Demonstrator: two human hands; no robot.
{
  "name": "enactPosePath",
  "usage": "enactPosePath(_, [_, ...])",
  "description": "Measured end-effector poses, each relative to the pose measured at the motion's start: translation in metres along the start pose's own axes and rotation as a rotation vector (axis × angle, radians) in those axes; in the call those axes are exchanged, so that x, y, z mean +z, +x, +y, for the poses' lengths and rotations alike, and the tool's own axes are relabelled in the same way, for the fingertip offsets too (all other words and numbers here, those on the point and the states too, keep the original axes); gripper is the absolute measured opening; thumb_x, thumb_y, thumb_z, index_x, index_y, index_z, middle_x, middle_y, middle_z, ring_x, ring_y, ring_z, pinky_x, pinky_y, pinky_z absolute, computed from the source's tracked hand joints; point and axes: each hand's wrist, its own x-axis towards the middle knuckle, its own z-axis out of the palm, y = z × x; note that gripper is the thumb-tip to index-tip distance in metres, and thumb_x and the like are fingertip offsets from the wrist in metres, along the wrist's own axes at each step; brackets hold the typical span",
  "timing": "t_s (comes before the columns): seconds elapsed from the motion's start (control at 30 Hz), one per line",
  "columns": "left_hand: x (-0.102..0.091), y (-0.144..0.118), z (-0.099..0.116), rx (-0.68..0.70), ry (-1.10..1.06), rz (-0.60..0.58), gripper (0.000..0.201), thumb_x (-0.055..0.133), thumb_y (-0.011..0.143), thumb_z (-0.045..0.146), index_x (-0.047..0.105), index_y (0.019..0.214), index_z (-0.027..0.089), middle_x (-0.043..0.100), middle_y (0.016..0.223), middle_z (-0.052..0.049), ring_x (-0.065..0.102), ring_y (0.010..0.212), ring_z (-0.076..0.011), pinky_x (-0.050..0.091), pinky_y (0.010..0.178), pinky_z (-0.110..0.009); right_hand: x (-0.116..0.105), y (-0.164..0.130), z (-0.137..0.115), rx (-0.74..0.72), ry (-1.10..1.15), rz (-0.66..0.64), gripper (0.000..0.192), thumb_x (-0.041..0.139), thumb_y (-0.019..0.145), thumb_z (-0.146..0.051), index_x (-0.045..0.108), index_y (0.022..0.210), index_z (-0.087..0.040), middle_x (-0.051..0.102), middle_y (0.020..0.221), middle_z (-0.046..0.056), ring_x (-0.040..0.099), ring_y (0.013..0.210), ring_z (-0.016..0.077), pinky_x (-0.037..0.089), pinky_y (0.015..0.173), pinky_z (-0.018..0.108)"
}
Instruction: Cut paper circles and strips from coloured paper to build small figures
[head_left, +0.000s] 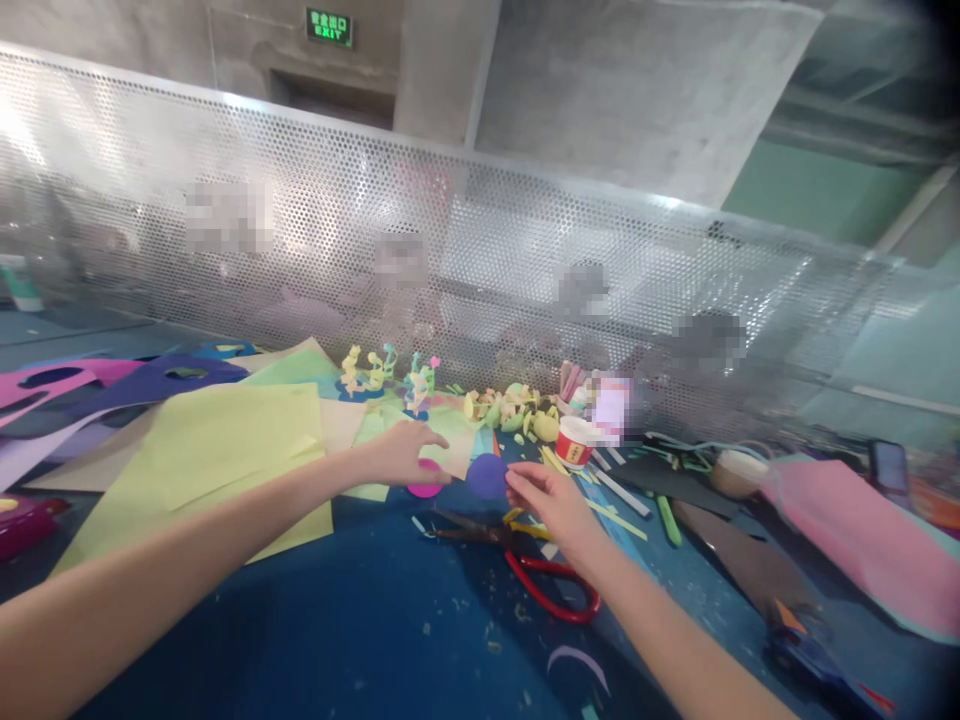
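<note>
From the head camera, your right hand (551,500) pinches the edge of a purple paper circle (487,476) between thumb and fingertips, keeping it lifted just off the blue table (337,620). Your left hand (405,452) lies flat, fingers relaxed, pressing a pink circle (425,487) down beneath the fingertips, so it stays put; red-handled scissors (536,570) rest just behind your right wrist.

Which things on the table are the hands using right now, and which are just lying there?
In use:
- round purple paper disc, pinched by the right hand
- round pink paper disc, under the left hand

Lying about:
- red-handled scissors
- red and white paper cup
- yellow-green paper sheets
- small paper flower figures
- pink paper sheet
</note>
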Motion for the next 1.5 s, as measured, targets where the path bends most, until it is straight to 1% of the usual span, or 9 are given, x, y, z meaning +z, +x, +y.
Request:
enactPosePath(0.17, [0.001, 0.000, -0.017, -0.041, 0.040, -0.130, 0.063, 0.067, 0.055, 0.037, 0.061, 0.113, 0.014, 0.064, 0.099, -0.012, 0.057, 0.093, -0.0298, 0.041, 0.078, -0.032, -0.005, 0.003, 0.004, -0.064, -0.093, -0.015, 0.029, 0.066, 0.065, -0.037, 0.066, 0.086, -0.017, 0.068, 0.070, 0.002, 0.063, 0.066, 0.0172, 0.050, 0.071, 0.034])
enactPosePath(0.3, [0.001, 0.004, -0.022, -0.056, -0.011, -0.115, 0.058, 0.068, 0.054, 0.032, 0.063, 0.109, 0.012, 0.065, 0.090, -0.011, 0.059, 0.083, -0.0278, 0.042, 0.069, -0.030, -0.003, 0.002, 0.001, -0.123, -0.154, -0.012, 0.027, 0.066, 0.064, -0.031, 0.064, 0.087, -0.016, 0.067, 0.075, 0.003, 0.062, 0.071, 0.0173, 0.048, 0.072, 0.033])
enactPosePath(0.5, [-0.006, 0.005, -0.018, -0.046, -0.217, -0.093, 0.028, 0.055, 0.071, 0.026, 0.064, 0.095, 0.017, 0.066, 0.091, -0.005, 0.061, 0.084, -0.0205, 0.045, 0.069, -0.027, 0.001, -0.001, -0.004, -0.146, -0.191, 0.012, 0.026, 0.066, 0.066, -0.030, 0.059, 0.087, -0.016, 0.065, 0.074, 0.003, 0.061, 0.071, 0.0163, 0.047, 0.069, 0.030])
enactPosePath(0.6, [-0.006, 0.002, -0.003, -0.052, -0.575, -0.114, 0.025, 0.055, 0.078, 0.031, 0.059, 0.098, 0.017, 0.065, 0.096, -0.006, 0.062, 0.085, -0.0173, 0.046, 0.071, -0.025, 0.003, -0.002, -0.007, -0.134, -0.184, 0.014, 0.029, 0.064, 0.068, -0.033, 0.058, 0.090, -0.016, 0.065, 0.076, 0.003, 0.061, 0.072, 0.0161, 0.048, 0.068, 0.029])
enactPosePath(0.7, [0.000, -0.001, 0.015, -0.122, -1.035, -0.136, 0.024, 0.067, 0.071, 0.026, 0.057, 0.091, 0.015, 0.064, 0.086, -0.005, 0.062, 0.078, -0.0151, 0.047, 0.074, -0.027, 0.006, -0.004, -0.008, -0.125, -0.195, 0.000, 0.031, 0.062, 0.069, -0.034, 0.057, 0.094, -0.015, 0.065, 0.075, 0.003, 0.062, 0.069, 0.0164, 0.049, 0.065, 0.029])
enactPosePath(0.83, [0.014, -0.007, 0.035, -0.221, -1.321, -0.111, 0.028, 0.073, 0.065, 0.020, 0.055, 0.086, 0.016, 0.062, 0.082, -0.001, 0.062, 0.075, -0.0132, 0.048, 0.077, -0.029, 0.008, -0.006, -0.008, -0.149, -0.269, 0.005, 0.026, 0.059, 0.070, -0.029, 0.060, 0.092, -0.015, 0.066, 0.075, 0.004, 0.062, 0.071, 0.0174, 0.048, 0.068, 0.030])
enactPosePath(1.0, [0.026, -0.015, 0.047, -0.256, -1.431, -0.152, 0.025, 0.072, 0.069, 0.020, 0.058, 0.090, 0.015, 0.063, 0.088, -0.002, 0.061, 0.080, -0.0109, 0.047, 0.082, -0.025, 0.005, -0.007, -0.004, -0.210, -0.400, 0.041, 0.023, 0.054, 0.070, -0.021, 0.062, 0.091, -0.016, 0.067, 0.082, 0.005, 0.061, 0.077, 0.0192, 0.047, 0.073, 0.033])
enactPosePath(1.17, [0.037, -0.018, 0.049, -0.239, -1.413, -0.163, 0.035, 0.074, 0.067, 0.025, 0.059, 0.097, 0.015, 0.064, 0.100, -0.006, 0.061, 0.092, -0.0161, 0.044, 0.091, -0.031, 0.009, -0.010, -0.005, -0.228, -0.477, 0.042, 0.023, 0.049, 0.074, -0.022, 0.062, 0.093, -0.017, 0.066, 0.082, 0.005, 0.061, 0.077, 0.0187, 0.047, 0.073, 0.032])
enactPosePath(1.5, [0.055, -0.020, 0.055, -0.169, -1.483, -0.084, 0.015, 0.055, 0.076, 0.014, 0.053, 0.091, 0.017, 0.061, 0.085, 0.000, 0.059, 0.083, -0.0124, 0.044, 0.086, -0.029, 0.018, -0.018, -0.010, -0.219, -0.491, -0.003, 0.016, 0.047, 0.080, -0.029, 0.058, 0.085, -0.018, 0.064, 0.077, 0.003, 0.060, 0.070, 0.0175, 0.048, 0.064, 0.029])
